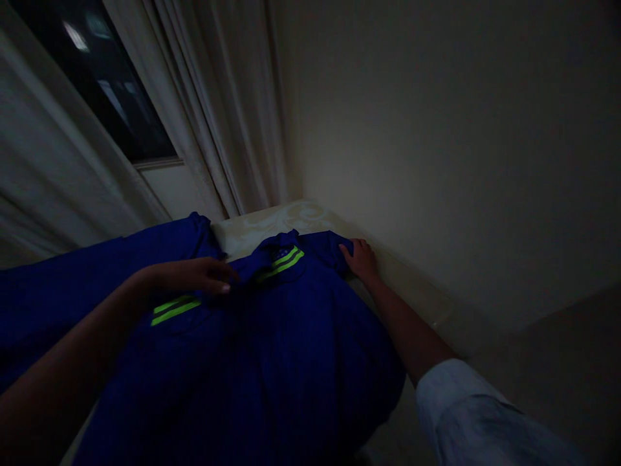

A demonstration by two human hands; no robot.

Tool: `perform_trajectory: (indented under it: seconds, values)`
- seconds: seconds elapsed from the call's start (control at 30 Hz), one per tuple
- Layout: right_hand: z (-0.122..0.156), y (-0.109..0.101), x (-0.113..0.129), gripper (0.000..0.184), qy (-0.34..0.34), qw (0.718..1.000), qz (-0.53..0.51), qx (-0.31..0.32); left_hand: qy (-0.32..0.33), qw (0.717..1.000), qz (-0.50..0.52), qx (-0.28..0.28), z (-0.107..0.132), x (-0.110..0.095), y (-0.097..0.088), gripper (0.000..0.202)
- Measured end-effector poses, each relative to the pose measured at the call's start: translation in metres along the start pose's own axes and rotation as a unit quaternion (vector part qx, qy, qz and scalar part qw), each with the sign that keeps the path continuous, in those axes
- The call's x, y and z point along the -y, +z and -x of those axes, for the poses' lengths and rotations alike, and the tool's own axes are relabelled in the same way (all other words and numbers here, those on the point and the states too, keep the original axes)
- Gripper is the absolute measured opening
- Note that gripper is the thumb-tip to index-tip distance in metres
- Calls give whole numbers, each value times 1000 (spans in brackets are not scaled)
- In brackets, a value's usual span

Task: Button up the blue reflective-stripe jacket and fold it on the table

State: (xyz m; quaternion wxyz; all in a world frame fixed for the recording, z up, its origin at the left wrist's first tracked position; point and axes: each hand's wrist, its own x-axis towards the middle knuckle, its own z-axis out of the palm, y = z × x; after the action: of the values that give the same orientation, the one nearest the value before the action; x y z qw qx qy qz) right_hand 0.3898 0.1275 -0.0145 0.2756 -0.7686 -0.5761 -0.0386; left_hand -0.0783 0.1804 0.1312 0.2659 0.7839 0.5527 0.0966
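Note:
A dark blue long-sleeved work shirt [272, 349] lies spread out, its collar [279, 249] toward the wall. Neon yellow-green reflective stripes cross its left chest [284, 264] and right chest [175, 310]. My left hand [191, 275] rests across the shirt's front just below the collar, fingers together; I cannot tell whether it pinches the cloth. My right hand [359, 259] lies on the far shoulder of the shirt, fingers slightly apart. A rolled white sleeve [466, 408] covers my right forearm's upper end.
The shirt lies on a pale patterned surface [272, 223] in the corner against a beige wall [436, 129]. Long white curtains [213, 116] hang at the left beside a dark window [97, 77]. One shirt sleeve [58, 310] extends left, under my left forearm.

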Motion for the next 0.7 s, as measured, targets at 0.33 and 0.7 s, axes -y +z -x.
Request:
perform_trajectory:
  seconds: [0.33,0.7]
  values:
    - [0,-5,-2,49,15,994,-54,-90,200,965,-170,-11,-2,15,131,67]
    - [-1,12,-15,22,-120,982,-143,-5,193,961,-182,-83,-16,-7,174,67]
